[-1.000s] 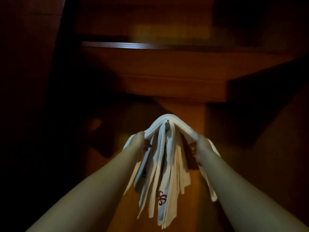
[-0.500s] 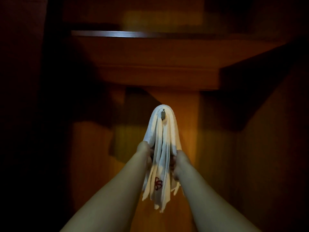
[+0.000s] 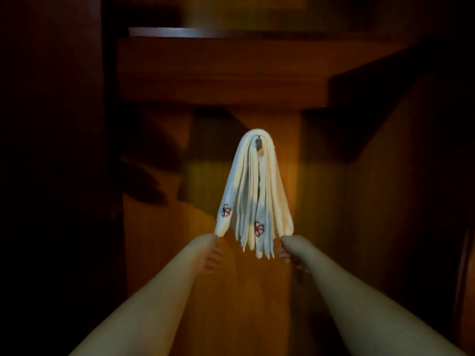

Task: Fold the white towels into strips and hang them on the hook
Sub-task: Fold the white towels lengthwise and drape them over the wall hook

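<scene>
My left hand (image 3: 209, 249): fingers curled, pinching the outer left strip's bottom tip at my 1 o'clock.
My right hand (image 3: 288, 249): likewise pinching the outer right strip's tip, at 11 o'clock.
White towels (image 3: 253, 191): draped over the metal hook (image 3: 258, 143), 12 o'clock between both hands.
Behind: wooden panel (image 3: 282, 140).

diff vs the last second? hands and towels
Both hands slid down the towels: from near the hook, to mid-length, now at the bottom. The left hand and right hand touch the outer strip ends, drawn slightly apart; whether they pinch is unclear. The towels stayed draped over the hook.
</scene>
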